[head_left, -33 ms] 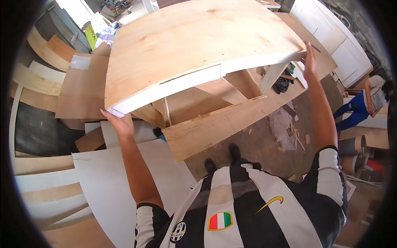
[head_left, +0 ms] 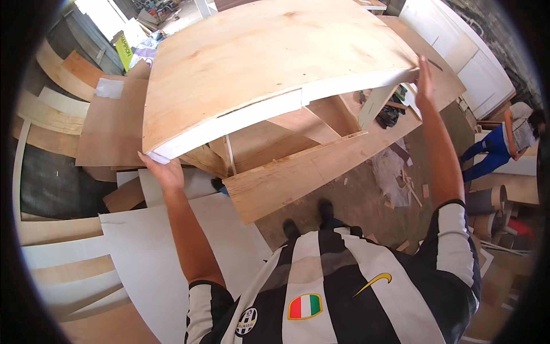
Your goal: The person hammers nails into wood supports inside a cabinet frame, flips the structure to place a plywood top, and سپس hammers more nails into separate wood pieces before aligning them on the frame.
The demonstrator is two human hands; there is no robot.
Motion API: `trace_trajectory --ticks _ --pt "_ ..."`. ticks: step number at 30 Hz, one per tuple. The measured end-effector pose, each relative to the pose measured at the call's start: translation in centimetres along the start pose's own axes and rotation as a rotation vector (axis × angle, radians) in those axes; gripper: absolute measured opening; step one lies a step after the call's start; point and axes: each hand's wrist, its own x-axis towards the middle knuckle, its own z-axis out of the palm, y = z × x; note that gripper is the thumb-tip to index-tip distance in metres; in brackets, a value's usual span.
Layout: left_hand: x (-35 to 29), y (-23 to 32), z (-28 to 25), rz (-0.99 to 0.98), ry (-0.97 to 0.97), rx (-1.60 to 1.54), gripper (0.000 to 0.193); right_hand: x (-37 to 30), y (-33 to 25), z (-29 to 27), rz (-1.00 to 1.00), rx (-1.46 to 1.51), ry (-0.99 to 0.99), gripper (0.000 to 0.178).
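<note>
A large plywood panel (head_left: 258, 69) with a white front edge is tilted in front of me, above an open wooden frame. At its near left corner my left hand (head_left: 166, 171) is closed, with the thumb at the edge and the palm beneath. My right hand (head_left: 424, 86) grips the near right corner, its palm pressed to the side and its fingers running up along it. Below the panel, the open frame shows a long bare board (head_left: 295, 175) at its front and a diagonal board (head_left: 302, 123) inside. The fingertips under the left corner are hidden.
A large white sheet (head_left: 189, 252) lies at my left, beside stacked boards (head_left: 69, 246) and a cardboard piece (head_left: 112, 129). Clear plastic and wood scraps (head_left: 392, 175) litter the floor at right. Another person (head_left: 498, 140) bends over at far right, near white panels (head_left: 458, 46).
The panel and both my hands have shifted very slightly left in the picture. My grip on the corners looks the same.
</note>
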Motion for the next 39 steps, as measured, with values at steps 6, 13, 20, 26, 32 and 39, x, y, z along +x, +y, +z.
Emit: trace_trajectory --ticks 6,13,20,26,32,39 --pt "-0.4 1.2 0.3 -0.045 0.024 0.026 0.072 -0.4 0.9 2.7 -0.126 0.07 0.181 0.043" --pt "-0.5 0.4 1.9 0.06 0.061 0.162 0.072 -0.4 0.1 3.2 -0.222 0.01 0.19 0.038" --pt "-0.6 0.4 1.3 0.074 0.071 0.19 0.074 -0.9 -0.2 2.9 -0.258 -0.062 0.182 0.036" --pt "0.1 0.1 0.5 0.005 0.02 0.171 0.082 1.0 1.5 2.9 -0.368 -0.009 0.13 0.036" --pt "-0.8 0.1 -0.2 0.02 -0.125 0.11 0.1 0.8 1.4 2.3 -0.284 0.051 0.053 0.041" --pt "1.9 -3.5 -2.3 -0.005 0.035 0.132 0.087 0.8 1.0 2.3 -0.149 0.082 0.037 0.044"
